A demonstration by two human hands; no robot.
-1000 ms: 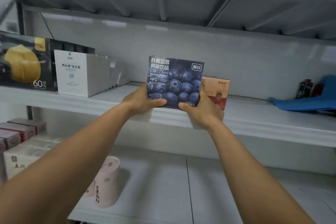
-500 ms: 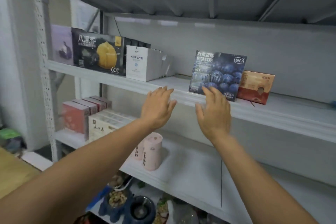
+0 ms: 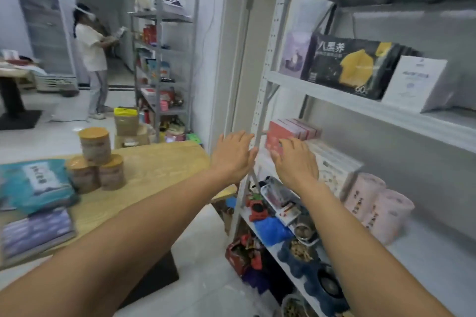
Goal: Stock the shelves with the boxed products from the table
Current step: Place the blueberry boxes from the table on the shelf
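Left hand (image 3: 233, 156), right hand (image 3: 296, 162): fingers straight, holding nothing, between light wooden table (image 3: 164, 162) edge and grey metal shelving (image 3: 360, 108).

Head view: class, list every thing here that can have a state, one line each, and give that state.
left hand, open, holding nothing
right hand, open, holding nothing
tins, stacked on the table, one on two
teal pack, lying flat on the table
black box, upright on the shelf
pink tubes, standing upright
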